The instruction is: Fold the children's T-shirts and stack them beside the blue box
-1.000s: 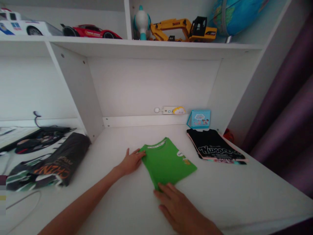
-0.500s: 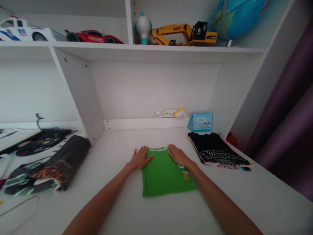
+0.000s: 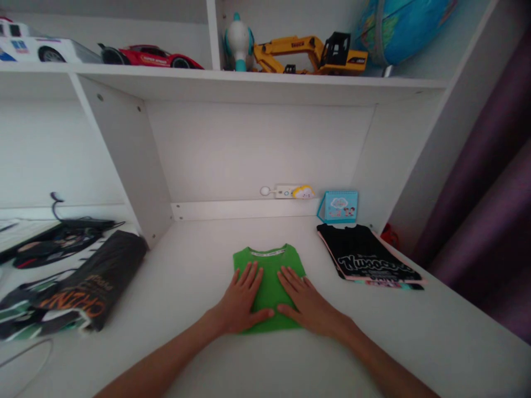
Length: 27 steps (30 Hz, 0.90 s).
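Note:
A folded green T-shirt (image 3: 269,287) lies on the white desk, its neckline with a pale inner band facing the back wall. My left hand (image 3: 244,298) rests flat on the shirt's left part, fingers spread and thumb pointing inward. On the right part lies my right hand (image 3: 305,301), also flat with fingers apart. The two thumbs come close together near the shirt's lower middle. Both hands and forearms hide the shirt's lower corners and the print on its front.
A stack of folded shirts (image 3: 375,254), black on top, lies to the right, before a blue desk calendar (image 3: 340,207). Dark clothing (image 3: 99,282) lies at left. A power strip (image 3: 285,192) is on the back wall. Overhead, a shelf (image 3: 265,79) bears toys and a globe (image 3: 402,27).
Both hands have slid from the shirt's neckline corners down toward me onto its middle. The collar and shoulders now show. The view has shifted slightly right.

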Motion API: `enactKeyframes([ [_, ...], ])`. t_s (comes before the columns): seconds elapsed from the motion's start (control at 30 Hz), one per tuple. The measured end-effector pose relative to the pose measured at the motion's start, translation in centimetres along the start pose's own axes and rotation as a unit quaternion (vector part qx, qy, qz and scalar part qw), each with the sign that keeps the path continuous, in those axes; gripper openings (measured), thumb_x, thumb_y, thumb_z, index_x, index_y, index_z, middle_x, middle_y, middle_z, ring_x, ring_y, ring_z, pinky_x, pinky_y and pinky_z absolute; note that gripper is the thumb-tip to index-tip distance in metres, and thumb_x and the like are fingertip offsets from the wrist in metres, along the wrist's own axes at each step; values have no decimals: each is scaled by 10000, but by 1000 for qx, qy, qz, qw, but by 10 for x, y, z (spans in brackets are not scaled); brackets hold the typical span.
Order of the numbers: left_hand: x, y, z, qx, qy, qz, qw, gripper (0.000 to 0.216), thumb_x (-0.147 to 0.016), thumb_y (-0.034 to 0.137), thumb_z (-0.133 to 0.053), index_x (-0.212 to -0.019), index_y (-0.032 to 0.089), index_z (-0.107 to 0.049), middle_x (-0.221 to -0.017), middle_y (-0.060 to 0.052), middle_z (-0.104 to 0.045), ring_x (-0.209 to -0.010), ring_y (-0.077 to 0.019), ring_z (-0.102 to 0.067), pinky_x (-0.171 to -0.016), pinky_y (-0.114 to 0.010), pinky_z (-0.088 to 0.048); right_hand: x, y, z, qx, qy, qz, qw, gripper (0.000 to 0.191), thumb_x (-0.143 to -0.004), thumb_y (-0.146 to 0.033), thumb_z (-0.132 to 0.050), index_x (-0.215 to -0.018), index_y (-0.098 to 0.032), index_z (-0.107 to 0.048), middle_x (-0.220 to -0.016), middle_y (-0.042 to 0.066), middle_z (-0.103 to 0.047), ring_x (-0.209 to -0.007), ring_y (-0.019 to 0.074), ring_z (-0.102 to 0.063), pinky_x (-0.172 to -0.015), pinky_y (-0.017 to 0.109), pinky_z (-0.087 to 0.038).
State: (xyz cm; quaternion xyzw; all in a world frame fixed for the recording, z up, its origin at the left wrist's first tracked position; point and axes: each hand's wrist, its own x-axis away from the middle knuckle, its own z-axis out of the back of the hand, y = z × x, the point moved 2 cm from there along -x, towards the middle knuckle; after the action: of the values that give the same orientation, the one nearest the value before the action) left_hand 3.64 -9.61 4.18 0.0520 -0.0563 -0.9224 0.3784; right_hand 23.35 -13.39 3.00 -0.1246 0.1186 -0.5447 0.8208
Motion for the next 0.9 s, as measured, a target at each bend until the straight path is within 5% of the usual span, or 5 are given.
enactKeyframes([
  [0.33, 11, -14, 0, 0, -37, 84, 996, 943, -680, 745, -304, -1386, 150, -110, -1431, -157, -60, -1296, -350, -18, -980, -598, -46, 16, 14, -7, -6, 15, -75, 997, 757, -811, -613, -278, -1382, -131, -159, -1438, 107, -85, -1314, 250, -42, -1046, 436, -132],
  [0.47, 22, -30, 9, 8, -14, 148, 989, 658, -819, 550, -296, -1306, 110, -344, -1368, -177, -301, -1258, -326, -242, -984, -505, -215, 27, 29, -3, 23, 77, -145, 986, 656, -852, -485, -304, -1323, -28, -298, -1378, 183, -274, -1274, 273, -229, -1014, 392, -240],
  [0.63, 18, -28, 16, 46, 24, 177, 983, 297, -821, 322, -392, -899, 128, -603, -983, -143, -581, -846, -234, -582, -739, -318, -439, 21, 28, 7, 29, 116, -234, 965, 272, -814, -307, -414, -954, -137, -573, -959, 144, -603, -920, 254, -552, -760, 322, -408],
  [0.8, 5, -26, 12, 177, 46, 180, 967, 219, -763, 258, -477, -892, 128, -596, -824, -90, -638, -777, -212, -595, -711, -287, -434, 5, 36, 11, -70, 121, -282, 949, 198, -705, -252, -544, -864, -137, -569, -863, 121, -621, -834, 251, -569, -659, 295, -376],
  [0.9, 4, -29, 8, 333, 52, 233, 912, 324, -707, 283, -559, -988, 122, -567, -862, -87, -653, -776, -224, -607, -689, -300, -455, 0, 51, 9, -123, 124, -290, 941, 256, -630, -281, -613, -835, -133, -577, -834, 97, -631, -780, 223, -579, -607, 262, -374],
])
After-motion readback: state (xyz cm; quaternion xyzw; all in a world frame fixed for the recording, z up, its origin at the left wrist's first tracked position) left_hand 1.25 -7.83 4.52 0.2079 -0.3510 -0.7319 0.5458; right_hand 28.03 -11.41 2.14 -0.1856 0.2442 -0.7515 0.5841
